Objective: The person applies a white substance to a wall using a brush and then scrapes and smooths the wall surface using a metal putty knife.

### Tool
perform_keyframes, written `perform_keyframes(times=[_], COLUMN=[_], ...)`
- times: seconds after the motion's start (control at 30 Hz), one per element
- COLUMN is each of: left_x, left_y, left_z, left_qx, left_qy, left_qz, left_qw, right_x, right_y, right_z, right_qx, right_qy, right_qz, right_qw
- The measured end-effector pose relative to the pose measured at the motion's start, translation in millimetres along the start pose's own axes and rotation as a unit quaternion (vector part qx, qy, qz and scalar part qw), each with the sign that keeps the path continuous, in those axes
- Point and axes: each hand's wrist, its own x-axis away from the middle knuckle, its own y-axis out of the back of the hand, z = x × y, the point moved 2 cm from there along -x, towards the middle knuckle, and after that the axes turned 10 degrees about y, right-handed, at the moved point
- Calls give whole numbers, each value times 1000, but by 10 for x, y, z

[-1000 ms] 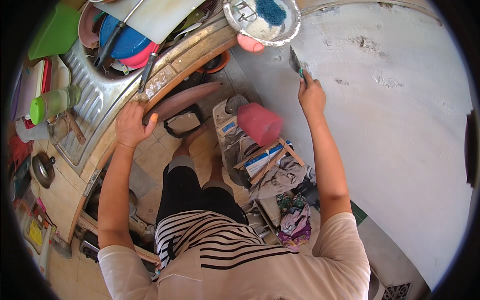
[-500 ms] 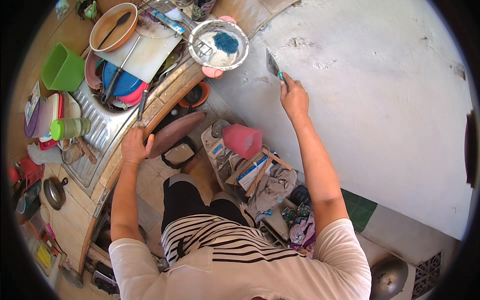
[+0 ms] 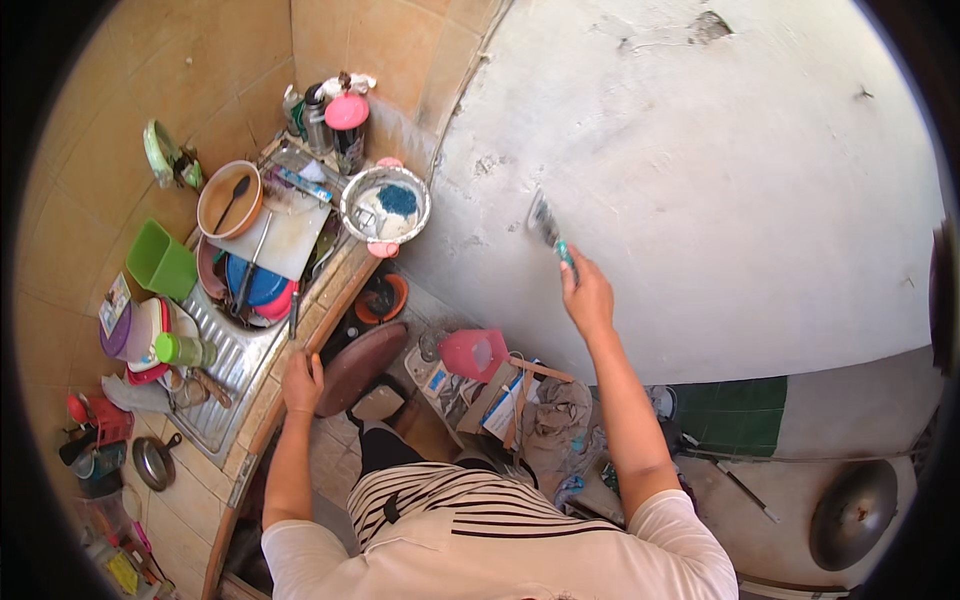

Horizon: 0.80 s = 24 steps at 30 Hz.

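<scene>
Fingers, right: right hand (image 3: 588,298) raised to the wall (image 3: 700,200), fingers (image 3: 572,285) closed round the teal handle of a scraper (image 3: 548,228); the blade points up and left and appears to touch the plaster.
Fingers, left: left hand (image 3: 301,381) rests on the near edge of the tabletop (image 3: 262,400), fingers curled over the rim, holding nothing loose.
Scraper: at mid-wall, right of the bowl (image 3: 385,206); its blade is grey, and whether it carries any paste cannot be told.
Bowl: metal, on the far corner of the tabletop, with whitish paste and a blue lump inside.
Wall: whitish, uneven plaster, with dark chips far up and grey scuffs just left of the blade.
Progress, judged: work on the wall seems under way; patches around the blade look rough, and marks higher up look untreated, so much of the surface appears left to do.
Sink (image 3: 235,300): left of the person, filled with blue and red dishes; a cutting board (image 3: 275,235) lies across its far end.
Left tabletop: green tub (image 3: 160,262), brown pot (image 3: 228,198) with a spoon, green cup (image 3: 185,350).
Floor: pink jug (image 3: 475,352), cloths and boxes near the person's legs; a dark lid (image 3: 852,512) lies at the near right.
</scene>
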Motion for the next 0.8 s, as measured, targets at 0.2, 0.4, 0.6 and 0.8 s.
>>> perform_keyframes(times=[0.2, 0.4, 0.6, 0.8], left_x=[516, 55, -1011, -1647], left_y=[-556, -752, -422, 25], left_z=[-377, -1383, -3857, -5365], left_qx=[102, 146, 229, 225], left_qy=[101, -10, -305, -373], left_qz=[83, 163, 46, -102], left_qw=[986, 976, 923, 894], right_x=[1413, 2481, 3223, 3570], right_y=[-216, -369, -223, -477], right_z=[-306, -442, -464, -474], right_qx=[-83, -179, -174, -254], right_qy=[-68, -257, -312, -367], right_qz=[16, 42, -7, -98], right_qw=[994, 949, 934, 890])
